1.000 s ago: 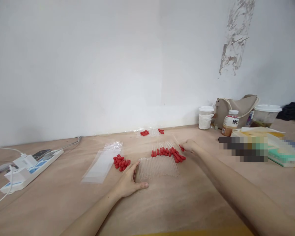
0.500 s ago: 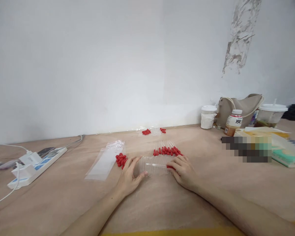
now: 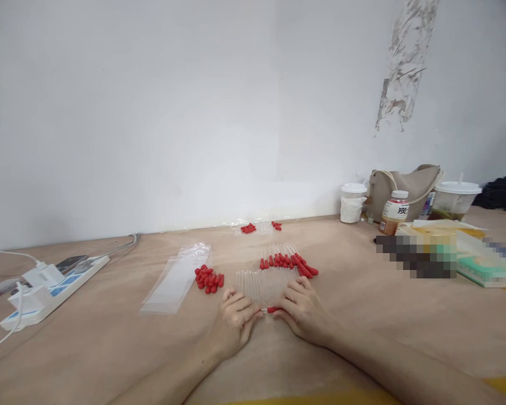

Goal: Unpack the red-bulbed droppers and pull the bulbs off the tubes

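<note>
Both of my hands meet close above the table on one glass dropper. My left hand (image 3: pixel 236 320) is closed, pinching the clear glass tube (image 3: pixel 264 310) between thumb and fingers. My right hand (image 3: pixel 303 312) is closed round the red rubber bulb (image 3: pixel 273 309) at the tube's right end; most of the bulb is hidden by the fingers. Just beyond my hands lies a row of bare glass tubes (image 3: pixel 263 284) side by side. Behind that row lie several droppers with red bulbs (image 3: pixel 283 260). Left of them is a pile of loose red bulbs (image 3: pixel 208 278).
Clear plastic bags (image 3: pixel 168 287) lie flat to the left. More red bulbs (image 3: pixel 248 228) lie in clear plastic near the wall. A power strip (image 3: pixel 73 281) with chargers is far left. At the right stand a lidded cup (image 3: pixel 353 205), a bottle (image 3: pixel 394 214) and a bag (image 3: pixel 400 191).
Both hands have moved nearer to me. My left hand has come off the row of tubes and closed on the dropper's glass end, which my right hand was holding alone by the bulb.
</note>
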Available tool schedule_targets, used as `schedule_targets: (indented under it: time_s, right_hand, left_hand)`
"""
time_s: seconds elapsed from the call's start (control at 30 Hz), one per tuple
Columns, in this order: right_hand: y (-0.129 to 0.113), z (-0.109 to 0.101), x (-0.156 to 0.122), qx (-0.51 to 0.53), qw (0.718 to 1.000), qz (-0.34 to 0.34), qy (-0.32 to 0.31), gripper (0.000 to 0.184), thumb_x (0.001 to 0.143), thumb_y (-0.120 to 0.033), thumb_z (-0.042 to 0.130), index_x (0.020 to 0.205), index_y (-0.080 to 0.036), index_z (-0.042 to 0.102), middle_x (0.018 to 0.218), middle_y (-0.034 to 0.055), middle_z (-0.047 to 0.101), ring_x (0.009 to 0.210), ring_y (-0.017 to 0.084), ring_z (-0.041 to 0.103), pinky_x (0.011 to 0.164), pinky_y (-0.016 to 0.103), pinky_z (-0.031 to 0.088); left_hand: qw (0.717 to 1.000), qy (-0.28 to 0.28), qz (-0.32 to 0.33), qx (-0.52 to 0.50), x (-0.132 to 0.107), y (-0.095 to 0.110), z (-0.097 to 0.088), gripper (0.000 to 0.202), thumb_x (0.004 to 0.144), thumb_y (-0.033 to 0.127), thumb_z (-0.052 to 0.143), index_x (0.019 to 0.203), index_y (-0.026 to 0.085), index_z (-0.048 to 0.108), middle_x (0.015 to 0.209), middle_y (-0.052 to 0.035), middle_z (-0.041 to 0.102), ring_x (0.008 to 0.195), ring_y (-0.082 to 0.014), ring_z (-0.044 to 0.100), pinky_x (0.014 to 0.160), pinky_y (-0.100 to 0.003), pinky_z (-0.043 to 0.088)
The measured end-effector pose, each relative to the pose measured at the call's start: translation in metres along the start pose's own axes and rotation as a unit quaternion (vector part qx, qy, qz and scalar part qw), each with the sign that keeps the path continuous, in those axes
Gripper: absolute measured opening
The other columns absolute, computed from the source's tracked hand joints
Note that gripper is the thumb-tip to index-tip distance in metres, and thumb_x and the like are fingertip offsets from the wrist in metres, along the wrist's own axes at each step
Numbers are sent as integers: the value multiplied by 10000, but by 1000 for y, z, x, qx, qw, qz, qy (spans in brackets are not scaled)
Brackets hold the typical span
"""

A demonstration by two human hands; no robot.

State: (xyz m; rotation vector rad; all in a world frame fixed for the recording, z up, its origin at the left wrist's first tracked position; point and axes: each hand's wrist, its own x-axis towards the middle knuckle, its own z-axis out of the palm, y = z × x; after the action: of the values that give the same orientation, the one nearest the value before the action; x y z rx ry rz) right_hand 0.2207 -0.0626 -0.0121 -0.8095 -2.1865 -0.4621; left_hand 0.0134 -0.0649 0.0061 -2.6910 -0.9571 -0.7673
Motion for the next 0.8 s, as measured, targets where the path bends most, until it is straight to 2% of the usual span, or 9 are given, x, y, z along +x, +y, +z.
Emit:
schedule_targets:
  time_s: [0.23, 0.4, 0.47, 0.53, 0.6, 0.67, 0.73, 0.8]
  right_hand:
    - [-2, -4, 2, -9, 999, -37, -6, 151, 813, -197, 479, 717, -189, 595, 629, 2, 514, 650, 123, 398, 700, 316, 245]
    - [3, -6, -3, -2, 1000, -25, 0, 175, 808, -167, 451, 714, -183, 598, 628, 14, 526, 656, 130, 420, 715, 328, 275]
    - [15, -9, -4, 25, 999, 40, 26, 181, 819, -208, 452, 729, -185, 608, 637, 23, 536, 664, 136, 443, 708, 320, 301]
    - [33, -13, -3, 73, 981, 162, 72, 203, 833, -270, 439, 773, -185, 613, 681, 36, 563, 671, 138, 474, 681, 295, 342]
    - [57, -15, -2, 127, 938, 299, 122, 251, 833, -342, 422, 857, -180, 611, 758, 54, 596, 674, 139, 502, 626, 262, 384]
    - [81, -15, -3, 141, 892, 402, 151, 301, 791, -387, 455, 885, -153, 620, 808, 74, 613, 655, 142, 519, 593, 253, 409]
    - [103, -12, -8, 157, 851, 482, 136, 303, 746, -355, 495, 914, -140, 626, 833, 76, 630, 655, 146, 543, 599, 253, 428]
    - [119, -7, -16, 191, 815, 539, 94, 278, 713, -324, 525, 892, -138, 629, 753, 60, 644, 625, 149, 563, 570, 246, 429]
  left_hand:
    - [1000, -5, 10, -9, -3, 0, 1, 275, 872, 235, 371, 821, 193, 638, 629, -41, 581, 649, -154, 482, 686, -336, 322]
    - [999, 8, -6, -33, -9, -10, 3, 240, 865, 239, 399, 854, 195, 635, 648, -31, 586, 623, -142, 503, 632, -293, 358]
    - [995, 43, -60, -62, -8, -19, -1, 254, 870, 254, 389, 867, 194, 635, 675, -31, 584, 625, -136, 518, 605, -260, 386]
    - [985, 77, -138, -76, -5, -28, -5, 275, 874, 260, 365, 898, 194, 631, 735, -36, 582, 679, -143, 538, 625, -248, 417]
    - [975, 80, -197, -66, -2, -35, -7, 295, 866, 218, 343, 1017, 197, 595, 839, -44, 573, 781, -158, 544, 713, -267, 437]
    - [972, 60, -222, -49, -1, -40, -4, 392, 826, 134, 339, 1182, 195, 491, 954, -56, 541, 885, -166, 524, 808, -289, 426]
    - [973, 48, -224, -39, -4, -45, 4, 519, 774, 65, 340, 1276, 188, 388, 1051, -74, 496, 977, -176, 484, 873, -309, 402]
    - [976, 44, -211, -41, -9, -49, 12, 577, 741, 34, 335, 1301, 175, 354, 1116, -93, 458, 1044, -190, 444, 914, -333, 378]
